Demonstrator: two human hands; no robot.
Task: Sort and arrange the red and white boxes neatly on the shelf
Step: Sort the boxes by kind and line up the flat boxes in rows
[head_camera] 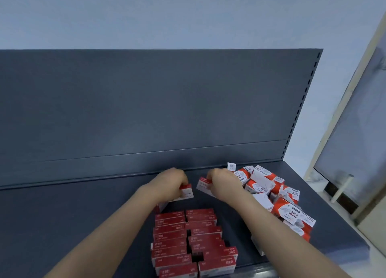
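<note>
The left part of the shelf point(62, 215) lies bare from the back panel point(146, 110) to the near edge, giving wide room at 9 o'clock of the boxes. Toward 6 o'clock of the view, the left hand point(170, 182) has its fingers curled down, pinching a small red and white box point(187, 191) by its left end. The box is tilted; whether it touches the shelf cannot be told. Across a narrow gap at its 3 o'clock, the right hand point(222, 187) pinches a second box point(203, 184) with curled fingers, and the box's left end sticks out.

At 6 o'clock of both hands, the stacked red boxes point(171, 236) sit in two columns side by side, running to the shelf's front edge — their sides ragged, with a small hole between columns. At their 3 o'clock comes a bare strip, then a loose heap of paper-clip boxes point(279, 200), tilted every way, near the back panel. A narrow margin remains to the shelf's right edge, below the slotted upright point(300, 104).
</note>
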